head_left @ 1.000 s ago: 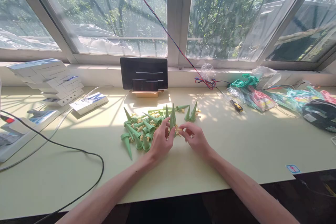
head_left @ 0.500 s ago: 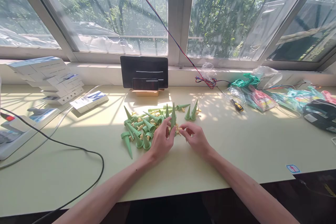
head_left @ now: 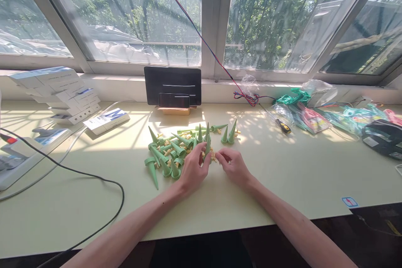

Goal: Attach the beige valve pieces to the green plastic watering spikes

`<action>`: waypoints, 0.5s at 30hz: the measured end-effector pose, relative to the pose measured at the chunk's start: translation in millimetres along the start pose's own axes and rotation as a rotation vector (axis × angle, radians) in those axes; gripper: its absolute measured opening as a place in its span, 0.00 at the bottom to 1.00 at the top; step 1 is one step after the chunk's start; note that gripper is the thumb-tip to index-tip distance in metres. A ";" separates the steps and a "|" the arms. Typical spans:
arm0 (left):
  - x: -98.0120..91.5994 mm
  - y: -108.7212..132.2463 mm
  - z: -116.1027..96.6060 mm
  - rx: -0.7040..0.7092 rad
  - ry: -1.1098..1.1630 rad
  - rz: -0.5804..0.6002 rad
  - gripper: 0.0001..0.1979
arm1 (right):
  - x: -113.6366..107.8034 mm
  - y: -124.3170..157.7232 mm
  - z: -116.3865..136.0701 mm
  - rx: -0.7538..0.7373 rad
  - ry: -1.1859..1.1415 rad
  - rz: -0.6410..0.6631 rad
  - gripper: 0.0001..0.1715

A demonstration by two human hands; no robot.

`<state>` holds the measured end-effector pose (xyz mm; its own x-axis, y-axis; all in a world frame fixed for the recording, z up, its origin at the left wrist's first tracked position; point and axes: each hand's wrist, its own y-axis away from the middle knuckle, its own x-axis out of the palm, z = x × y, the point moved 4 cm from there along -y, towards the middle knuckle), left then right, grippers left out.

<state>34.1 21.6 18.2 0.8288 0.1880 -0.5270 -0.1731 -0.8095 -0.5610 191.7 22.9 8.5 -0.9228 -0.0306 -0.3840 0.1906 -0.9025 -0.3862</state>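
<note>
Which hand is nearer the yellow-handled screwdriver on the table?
Right. The right hand is left of the screwdriver and closer to the person; the left hand is farther left still, beside the green cones.

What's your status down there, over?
Left hand pinches an upright green cone. Right hand at a yellow piece beside it, grip unclear. Cone pile crowds just behind; cable well left.
</note>
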 end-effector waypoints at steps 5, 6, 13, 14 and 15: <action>0.3 -0.3 -0.2 0.002 0.002 0.003 0.10 | 0.4 -0.6 -0.5 -0.013 0.023 0.000 0.22; 0.3 -0.3 -0.4 0.001 0.002 0.004 0.10 | 0.5 -0.6 0.1 -0.014 0.020 0.005 0.22; -0.8 -0.4 -2.5 0.009 -0.008 0.002 0.10 | 2.0 0.0 3.9 -0.011 -0.001 0.064 0.20; -0.9 -0.4 -2.8 0.011 -0.010 0.002 0.10 | 2.2 0.0 4.0 -0.016 -0.004 0.073 0.20; -1.0 -0.4 -2.9 0.013 -0.012 0.002 0.10 | 2.4 0.0 3.9 -0.022 -0.003 0.078 0.20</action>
<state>34.9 20.1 20.9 0.8222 0.1925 -0.5357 -0.1822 -0.8025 -0.5681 188.1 21.2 10.9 -0.9058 -0.1018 -0.4112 0.2694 -0.8876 -0.3737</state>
